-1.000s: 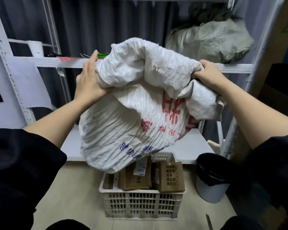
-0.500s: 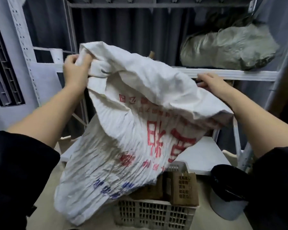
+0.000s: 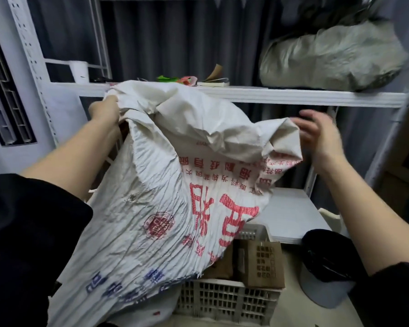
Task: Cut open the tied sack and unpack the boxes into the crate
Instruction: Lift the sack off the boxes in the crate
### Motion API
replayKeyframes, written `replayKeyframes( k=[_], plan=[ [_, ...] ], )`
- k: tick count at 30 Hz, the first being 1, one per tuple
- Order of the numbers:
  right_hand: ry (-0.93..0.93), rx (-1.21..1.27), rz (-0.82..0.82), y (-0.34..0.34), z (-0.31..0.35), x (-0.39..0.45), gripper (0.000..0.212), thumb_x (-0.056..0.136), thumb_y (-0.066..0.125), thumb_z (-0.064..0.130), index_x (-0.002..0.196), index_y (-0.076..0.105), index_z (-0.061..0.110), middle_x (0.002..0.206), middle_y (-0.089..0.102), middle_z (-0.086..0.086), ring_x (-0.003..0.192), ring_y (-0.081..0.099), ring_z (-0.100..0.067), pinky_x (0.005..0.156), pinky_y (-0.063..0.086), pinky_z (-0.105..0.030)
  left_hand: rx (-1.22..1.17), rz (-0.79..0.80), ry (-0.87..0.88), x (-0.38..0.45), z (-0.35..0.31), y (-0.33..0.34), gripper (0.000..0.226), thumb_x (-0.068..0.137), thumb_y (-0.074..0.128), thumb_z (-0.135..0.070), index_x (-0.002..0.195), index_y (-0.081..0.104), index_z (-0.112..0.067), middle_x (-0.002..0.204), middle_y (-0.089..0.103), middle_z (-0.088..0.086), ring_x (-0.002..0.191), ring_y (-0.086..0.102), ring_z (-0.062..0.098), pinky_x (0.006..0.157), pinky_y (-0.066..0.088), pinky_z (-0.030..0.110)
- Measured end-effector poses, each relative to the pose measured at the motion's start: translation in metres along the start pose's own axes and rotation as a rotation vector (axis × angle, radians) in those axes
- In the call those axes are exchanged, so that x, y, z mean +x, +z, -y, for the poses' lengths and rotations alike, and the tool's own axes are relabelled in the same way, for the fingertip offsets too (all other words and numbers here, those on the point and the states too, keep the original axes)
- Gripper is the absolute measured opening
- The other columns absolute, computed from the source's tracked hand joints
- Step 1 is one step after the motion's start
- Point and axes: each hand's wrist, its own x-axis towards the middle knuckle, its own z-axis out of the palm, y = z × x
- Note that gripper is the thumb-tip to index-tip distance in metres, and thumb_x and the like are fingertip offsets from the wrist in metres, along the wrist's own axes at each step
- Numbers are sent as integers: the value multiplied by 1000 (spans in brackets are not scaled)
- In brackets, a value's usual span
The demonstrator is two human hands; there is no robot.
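Sack (image 3: 151, 208) draped over crate (image 3: 227, 300), hiding boxes (image 3: 265, 265), left grip (image 3: 105, 113) pinching sack, right grip (image 3: 316, 131) spread, bin (image 3: 326, 267) beside.

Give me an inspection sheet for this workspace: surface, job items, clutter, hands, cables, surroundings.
Surface: pale floor under the crate; low white shelf behind it.
Job's things: white sack with red and blue print, held up, limp, draped over the crate's left side; white slotted crate holds brown boxes.
Clutter: bin with black liner right of the crate; book and green item on the upper shelf.
Hands: left hand grips the sack's top edge; right hand open beside the sack's right corner, contact unclear.
Cables: nothing seen.
Surroundings: white metal rack, dark curtain, grey stuffed sack on the upper shelf.
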Motion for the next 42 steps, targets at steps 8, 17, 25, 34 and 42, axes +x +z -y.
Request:
replayKeyframes(
  k=[8,17,25,34,42],
  plan=[
    [-769,-1241,292,103,-21,-48,94,64,74,56,142,38,16,142,48,-5,134,42,-27,104,32,-48,-36,116,-126,-17,16,19,10,85,52,-4,91,53,-11,51,53,2,25,46,9,34,37,13],
    [-731,-1270,-62,104,-62,-11,51,76,69,23,124,52,17,103,65,-9,83,62,-31,73,40,-38,321,576,-202,-3,21,1,28,86,56,-47,78,61,-21,77,62,5,72,60,16,73,50,24],
    [-308,-980,247,60,-16,23,28,98,40,35,90,53,11,80,61,-9,79,54,-32,68,37,-40,648,570,74,3,36,-25,76,75,44,-79,108,63,-14,78,64,10,66,61,24,63,48,32],
    [392,-852,506,61,-33,24,30,102,37,19,124,55,7,112,58,-4,84,57,-8,66,42,-23,1442,947,835,-40,64,6,138,56,83,-54,150,-15,-27,160,-7,3,148,-1,21,119,15,46],
    [394,-772,626,32,-26,18,16,99,45,16,105,58,11,96,60,-3,93,56,-23,79,45,-33,848,580,752,-58,81,23,28,84,55,-30,112,49,-33,109,63,-13,98,62,21,83,49,39]
  ],
)
